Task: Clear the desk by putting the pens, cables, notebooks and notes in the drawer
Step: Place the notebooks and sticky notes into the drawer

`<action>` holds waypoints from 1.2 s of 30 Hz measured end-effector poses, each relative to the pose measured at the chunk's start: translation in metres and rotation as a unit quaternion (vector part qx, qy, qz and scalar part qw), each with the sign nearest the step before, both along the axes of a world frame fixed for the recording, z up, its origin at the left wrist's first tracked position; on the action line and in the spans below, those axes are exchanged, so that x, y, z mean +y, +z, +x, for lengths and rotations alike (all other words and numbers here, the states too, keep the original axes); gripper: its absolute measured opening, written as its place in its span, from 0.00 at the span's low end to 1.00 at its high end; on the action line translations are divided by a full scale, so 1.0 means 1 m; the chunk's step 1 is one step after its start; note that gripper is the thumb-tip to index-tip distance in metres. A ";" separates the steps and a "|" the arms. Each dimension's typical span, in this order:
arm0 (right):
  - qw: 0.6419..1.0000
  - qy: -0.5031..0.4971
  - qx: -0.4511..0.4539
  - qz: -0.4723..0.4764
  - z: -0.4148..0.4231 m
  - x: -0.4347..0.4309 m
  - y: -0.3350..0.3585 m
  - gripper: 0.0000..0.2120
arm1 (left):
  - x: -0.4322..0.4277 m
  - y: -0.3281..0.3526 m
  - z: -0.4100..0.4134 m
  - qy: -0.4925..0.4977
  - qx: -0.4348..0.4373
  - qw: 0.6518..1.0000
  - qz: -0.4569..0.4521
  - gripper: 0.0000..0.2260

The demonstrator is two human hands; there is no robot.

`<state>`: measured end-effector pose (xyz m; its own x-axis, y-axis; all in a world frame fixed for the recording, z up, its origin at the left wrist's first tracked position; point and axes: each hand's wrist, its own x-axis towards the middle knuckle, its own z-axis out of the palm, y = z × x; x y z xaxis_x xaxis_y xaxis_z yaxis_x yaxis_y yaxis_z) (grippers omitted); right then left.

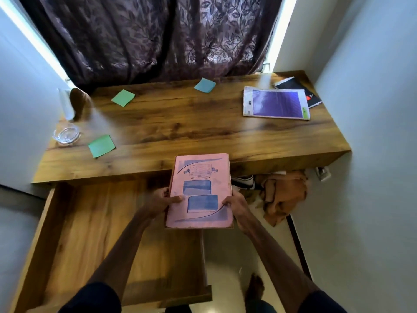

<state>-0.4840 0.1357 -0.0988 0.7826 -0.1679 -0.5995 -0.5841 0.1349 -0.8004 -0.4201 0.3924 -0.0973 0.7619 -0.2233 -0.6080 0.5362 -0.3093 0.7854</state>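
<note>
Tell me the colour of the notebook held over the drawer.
Pink cover with blue printed panels on the notebook, seen in the head view.

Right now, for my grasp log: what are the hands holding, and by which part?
The pink notebook, by its long edges: left hand on the left edge, right hand on the right edge.

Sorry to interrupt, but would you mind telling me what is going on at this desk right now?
A person is clearing the wooden desk. The left hand and the right hand grip a pink notebook by its sides, holding it over the right side of the open drawer. Not yet put away on the desk are two green notes, a blue note, a purple notebook and a black notebook.
</note>
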 end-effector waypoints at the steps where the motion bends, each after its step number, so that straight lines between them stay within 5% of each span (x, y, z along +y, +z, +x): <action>1: 1.000 -0.012 0.009 -0.015 0.000 0.015 -0.004 0.10 | 0.014 -0.004 0.006 -0.019 0.013 1.000 -0.002 0.20; 9: 0.996 -0.050 0.035 -0.064 -0.018 0.144 -0.026 0.15 | 0.130 -0.016 0.025 -0.169 0.101 0.979 0.054 0.19; 17: 0.989 -0.014 0.104 -0.104 -0.006 0.240 -0.058 0.12 | 0.222 -0.047 0.026 -0.178 0.142 0.968 0.106 0.19; 25: 0.972 0.106 0.155 -0.140 0.051 0.302 -0.084 0.18 | 0.280 -0.072 0.053 -0.163 0.088 0.943 0.277 0.17; 29: 0.958 0.171 0.177 -0.150 0.069 0.326 -0.091 0.23 | 0.293 -0.082 0.050 -0.142 0.006 0.896 0.421 0.31; 33: 0.953 0.202 0.148 -0.168 0.070 0.337 -0.093 0.20 | 0.268 -0.092 0.039 -0.184 -0.138 0.881 0.414 0.39; 36: 0.952 0.214 0.144 -0.166 0.075 0.343 -0.096 0.16 | 0.237 -0.098 0.036 -0.232 -0.150 0.881 0.384 0.40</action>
